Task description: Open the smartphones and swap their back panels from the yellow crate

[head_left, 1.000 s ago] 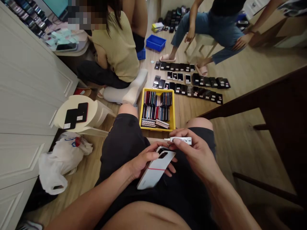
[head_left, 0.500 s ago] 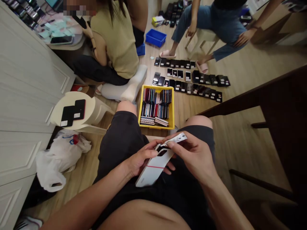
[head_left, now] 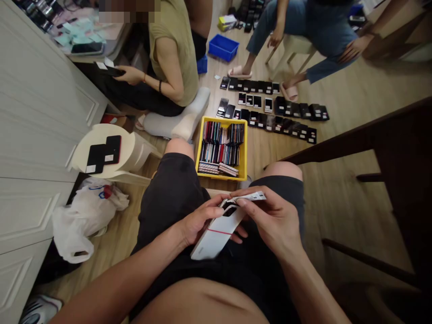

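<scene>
A white smartphone (head_left: pixel 216 238) with a red band across its back is tilted above my lap, its dark camera block toward the top. My left hand (head_left: pixel 200 221) is closed around the phone's upper part, with the thumb beside the camera block and fingertips showing past the far edge. At the phone's top end, my right hand (head_left: pixel 272 218) pinches a white printed paper strip (head_left: pixel 254 196) between thumb and fingers. One end of the strip lies close to the phone; whether it is stuck there I cannot tell.
Between my knees and beyond stands a yellow crate (head_left: pixel 245 148) packed with phones. Rows of phones (head_left: pixel 259 119) lie on the floor past it. Two dark phones rest on a white stool (head_left: pixel 81 150) at left. A dark wooden table (head_left: pixel 405 180) borders my right. Two people sit ahead.
My hands and the phone stay nearly in place; the paper strip has tipped flatter. The person at left has lowered a dark phone from near the head to lap height.
</scene>
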`<act>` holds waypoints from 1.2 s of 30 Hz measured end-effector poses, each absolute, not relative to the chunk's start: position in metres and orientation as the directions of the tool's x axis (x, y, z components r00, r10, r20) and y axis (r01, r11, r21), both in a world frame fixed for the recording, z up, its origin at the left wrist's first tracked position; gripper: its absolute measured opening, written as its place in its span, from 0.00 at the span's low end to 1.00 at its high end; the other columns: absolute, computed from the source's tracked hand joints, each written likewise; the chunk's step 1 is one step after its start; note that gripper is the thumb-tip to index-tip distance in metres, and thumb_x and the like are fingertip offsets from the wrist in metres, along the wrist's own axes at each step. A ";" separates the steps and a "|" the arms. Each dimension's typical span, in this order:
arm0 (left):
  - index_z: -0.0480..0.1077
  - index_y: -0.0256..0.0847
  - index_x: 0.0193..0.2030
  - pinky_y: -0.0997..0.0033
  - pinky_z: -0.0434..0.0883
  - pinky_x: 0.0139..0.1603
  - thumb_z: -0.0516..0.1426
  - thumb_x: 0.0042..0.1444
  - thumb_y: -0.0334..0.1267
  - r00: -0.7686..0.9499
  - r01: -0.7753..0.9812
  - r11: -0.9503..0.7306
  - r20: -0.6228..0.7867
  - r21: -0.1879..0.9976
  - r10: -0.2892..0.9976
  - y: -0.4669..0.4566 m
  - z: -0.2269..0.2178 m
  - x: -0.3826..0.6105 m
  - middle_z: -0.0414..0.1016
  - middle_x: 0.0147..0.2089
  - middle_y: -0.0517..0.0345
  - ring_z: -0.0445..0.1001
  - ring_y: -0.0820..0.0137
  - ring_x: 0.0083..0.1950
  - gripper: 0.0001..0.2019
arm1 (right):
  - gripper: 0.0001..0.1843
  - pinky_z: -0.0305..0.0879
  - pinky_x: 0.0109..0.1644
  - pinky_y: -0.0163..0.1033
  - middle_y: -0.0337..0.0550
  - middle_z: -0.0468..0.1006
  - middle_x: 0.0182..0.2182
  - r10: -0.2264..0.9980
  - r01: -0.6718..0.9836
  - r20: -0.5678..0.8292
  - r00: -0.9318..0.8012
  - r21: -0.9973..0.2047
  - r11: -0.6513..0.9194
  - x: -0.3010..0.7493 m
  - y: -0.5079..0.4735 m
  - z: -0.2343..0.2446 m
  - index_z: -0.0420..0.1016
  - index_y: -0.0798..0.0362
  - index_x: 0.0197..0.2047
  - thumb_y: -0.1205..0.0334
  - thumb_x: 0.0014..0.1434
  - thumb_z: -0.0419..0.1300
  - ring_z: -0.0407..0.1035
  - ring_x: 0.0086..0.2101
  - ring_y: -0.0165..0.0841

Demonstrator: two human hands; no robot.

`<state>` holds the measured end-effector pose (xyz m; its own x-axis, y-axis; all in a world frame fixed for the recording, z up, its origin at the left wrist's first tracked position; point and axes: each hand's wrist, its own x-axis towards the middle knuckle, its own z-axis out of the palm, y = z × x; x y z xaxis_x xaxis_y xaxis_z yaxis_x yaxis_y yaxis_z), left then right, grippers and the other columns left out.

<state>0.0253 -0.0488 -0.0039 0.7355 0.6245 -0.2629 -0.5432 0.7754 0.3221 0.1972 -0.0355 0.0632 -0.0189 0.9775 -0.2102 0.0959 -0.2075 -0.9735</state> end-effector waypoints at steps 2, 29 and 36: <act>0.68 0.42 0.57 0.50 0.77 0.48 0.67 0.53 0.46 0.736 -0.544 0.776 -0.263 0.317 0.624 -0.049 -0.004 0.026 0.82 0.47 0.45 0.83 0.52 0.45 0.26 | 0.04 0.70 0.26 0.30 0.38 0.86 0.34 0.982 0.090 -0.189 -0.001 -0.978 -0.188 0.198 -0.036 0.061 0.85 0.47 0.37 0.57 0.59 0.70 0.74 0.26 0.28; 0.68 0.43 0.57 0.49 0.77 0.48 0.66 0.55 0.47 0.728 -0.547 0.777 -0.279 0.312 0.626 -0.049 -0.005 0.026 0.80 0.48 0.47 0.82 0.54 0.44 0.25 | 0.02 0.73 0.37 0.37 0.39 0.86 0.37 0.984 0.256 0.037 0.172 -0.967 -0.008 0.188 -0.048 0.047 0.84 0.45 0.39 0.60 0.61 0.68 0.78 0.35 0.35; 0.69 0.42 0.57 0.50 0.78 0.48 0.65 0.55 0.46 0.725 -0.547 0.775 -0.283 0.317 0.627 -0.049 -0.004 0.026 0.80 0.47 0.47 0.82 0.55 0.44 0.24 | 0.03 0.76 0.40 0.41 0.42 0.86 0.37 0.982 0.293 0.074 0.176 -0.956 0.019 0.189 -0.050 0.046 0.84 0.47 0.38 0.58 0.61 0.68 0.79 0.37 0.38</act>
